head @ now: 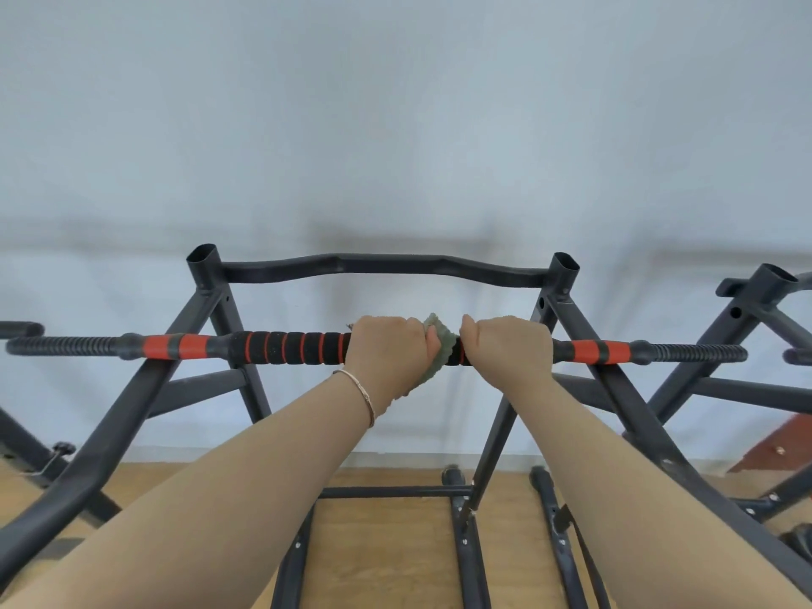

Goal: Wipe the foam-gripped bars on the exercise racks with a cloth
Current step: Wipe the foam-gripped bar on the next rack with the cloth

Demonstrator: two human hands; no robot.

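A long bar [290, 347] with black foam grip, thin red rings and orange-red bands near its ends lies across a black exercise rack [206, 301]. My left hand [389, 351] is closed around the bar's middle with a pale green cloth [439, 349] wrapped under its fingers; the cloth hangs a little below the bar. Just to the right, my right hand [505, 345] grips the bare foam beside the cloth. A thin bracelet sits on my left wrist.
A curved black top bar [386, 265] joins the rack's two open-ended uprights behind the foam bar. More black racks stand at the left [26, 331] and right [755, 318]. White wall behind, wooden floor [386, 542] below, a reddish-brown object [777, 446] at right.
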